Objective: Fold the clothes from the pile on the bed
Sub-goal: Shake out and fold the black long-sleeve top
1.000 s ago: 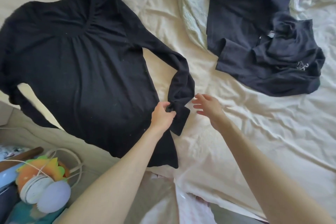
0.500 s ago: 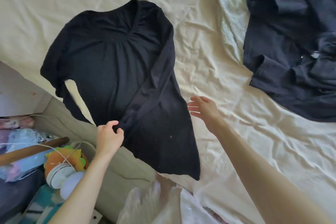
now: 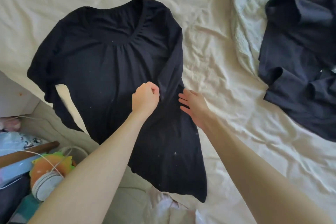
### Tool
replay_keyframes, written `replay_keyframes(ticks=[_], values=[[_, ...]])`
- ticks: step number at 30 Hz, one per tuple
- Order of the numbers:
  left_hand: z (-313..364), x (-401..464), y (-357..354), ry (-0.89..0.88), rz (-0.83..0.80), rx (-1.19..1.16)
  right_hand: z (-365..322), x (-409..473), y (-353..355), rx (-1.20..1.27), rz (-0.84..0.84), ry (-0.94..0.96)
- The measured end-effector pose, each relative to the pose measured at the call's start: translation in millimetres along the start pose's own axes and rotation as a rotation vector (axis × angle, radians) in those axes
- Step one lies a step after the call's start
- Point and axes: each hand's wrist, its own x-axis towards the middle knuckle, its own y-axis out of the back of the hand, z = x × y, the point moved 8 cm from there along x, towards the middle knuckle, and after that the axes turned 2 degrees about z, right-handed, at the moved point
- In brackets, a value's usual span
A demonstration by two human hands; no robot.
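A black long-sleeved top (image 3: 101, 71) lies face up on the cream bed sheet (image 3: 227, 96), neckline away from me. Its right sleeve (image 3: 172, 63) is folded inward and runs down along the body. My left hand (image 3: 145, 99) is curled over the middle of the top and pinches the sleeve's lower end. Just to the right, my right hand (image 3: 193, 105) rests on the top's right side with flat, straight fingers. The left sleeve (image 3: 54, 100) hangs over the bed's edge. A pile of dark navy clothes (image 3: 300, 56) lies crumpled at the upper right.
The bed's left edge drops to floor clutter: an orange and green toy (image 3: 49, 167), a round white object (image 3: 46, 185) wound with white cable, a wooden stick (image 3: 29, 152) and blue items. White cloth (image 3: 172, 211) lies at the near edge.
My left hand carried the sleeve cuff from the right side across the top's body, then back toward the middle. My right hand moved from the sheet onto the top's right edge.
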Motion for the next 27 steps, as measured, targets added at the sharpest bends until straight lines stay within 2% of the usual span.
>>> replay_keyframes(ticks=[2, 4, 7, 9, 11, 12, 16, 19, 21, 23, 25, 27], values=[[-17, 8, 11, 0.083, -0.021, -0.253, 2, 4, 6, 0.089, 0.02, -0.008], [-30, 14, 23, 0.082, -0.036, -0.293, 5, 7, 8, 0.198, 0.007, -0.04], [-30, 12, 19, -0.004, -0.151, -0.114, 1, 11, 1, 0.309, -0.022, -0.053], [-13, 5, 1, -0.166, -0.189, 0.137, -5, 13, -7, 0.368, -0.033, -0.044], [8, 0, -8, -0.313, -0.084, 0.276, -12, 16, -12, 0.381, -0.035, -0.025], [13, 2, -6, -0.304, -0.029, 0.234, -16, 18, -13, 0.378, -0.032, -0.012], [-25, 23, 32, 0.153, 0.072, -0.31, -28, 21, -11, 0.408, -0.03, 0.017], [-64, 31, 74, 0.275, 0.196, -0.301, -35, 22, -17, 0.381, -0.026, 0.014], [-76, 35, 86, 0.295, 0.186, -0.222, -38, 22, -25, 0.393, -0.019, 0.0], [-61, 43, 90, 0.155, 0.208, -0.125, -44, 24, -34, 0.423, -0.011, -0.003], [-20, 46, 82, -0.12, 0.259, 0.015, -50, 26, -39, 0.43, 0.006, -0.001], [22, 44, 54, -0.348, 0.203, 0.259, -51, 29, -40, 0.42, 0.039, -0.022]])
